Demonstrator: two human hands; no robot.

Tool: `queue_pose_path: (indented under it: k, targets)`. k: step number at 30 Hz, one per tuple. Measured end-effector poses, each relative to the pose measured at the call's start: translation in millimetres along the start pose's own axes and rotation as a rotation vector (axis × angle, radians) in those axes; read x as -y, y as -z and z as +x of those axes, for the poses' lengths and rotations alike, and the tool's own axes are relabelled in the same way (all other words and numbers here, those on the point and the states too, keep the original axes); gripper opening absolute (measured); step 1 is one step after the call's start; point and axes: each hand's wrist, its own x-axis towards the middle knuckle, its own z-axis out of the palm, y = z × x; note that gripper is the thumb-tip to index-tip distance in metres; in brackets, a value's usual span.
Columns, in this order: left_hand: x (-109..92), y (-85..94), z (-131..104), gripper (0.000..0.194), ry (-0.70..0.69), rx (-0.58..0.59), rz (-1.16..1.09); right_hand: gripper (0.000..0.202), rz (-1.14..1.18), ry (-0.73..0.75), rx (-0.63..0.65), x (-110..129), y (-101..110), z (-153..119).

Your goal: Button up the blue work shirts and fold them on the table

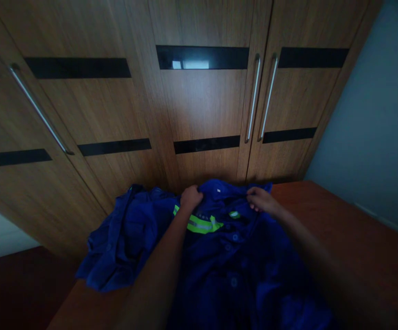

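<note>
A dark blue work jacket (pixel 212 261) with buttons and a yellow-green reflective strip lies spread on the wooden surface in front of me. At its far end, my left hand (pixel 191 198) is closed on the cloth left of the collar. My right hand (pixel 261 200) pinches the jacket's fabric to the right of the collar, fingers bent together. Between the two hands the collar shows a small white tag. Beside the jacket on the left rests a second heap of blue clothing (pixel 130 233), rumpled, touched by neither hand. My forearms cover parts of the jacket.
Directly behind the clothes stands a wooden wardrobe (pixel 202 101) with black stripes and long metal handles (pixel 254 98). The reddish-brown wooden surface (pixel 309 211) reaches to a pale wall (pixel 367 137) on the right. A dark floor (pixel 16 288) shows at the lower left.
</note>
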Motion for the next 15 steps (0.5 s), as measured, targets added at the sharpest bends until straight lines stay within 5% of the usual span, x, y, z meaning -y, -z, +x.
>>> queue_pose_path:
  k: [7, 10, 15]
  targets:
    - [-40.5, 99.9, -10.5, 0.038, -0.133, -0.196, -0.428, 0.018, 0.835, 0.178, -0.171, 68.3, 58.0, -2.4]
    - [-73.4, 136.9, -9.1, 0.035, -0.252, -0.338, -0.683, 0.016, 0.926, 0.336, -0.268, 109.8, 68.8, 1.3]
    - [-104.2, 149.2, 24.5, 0.043, -0.394, -0.43, -0.79, 0.019, 0.8, 0.527, -0.368, 152.8, 63.7, 45.9]
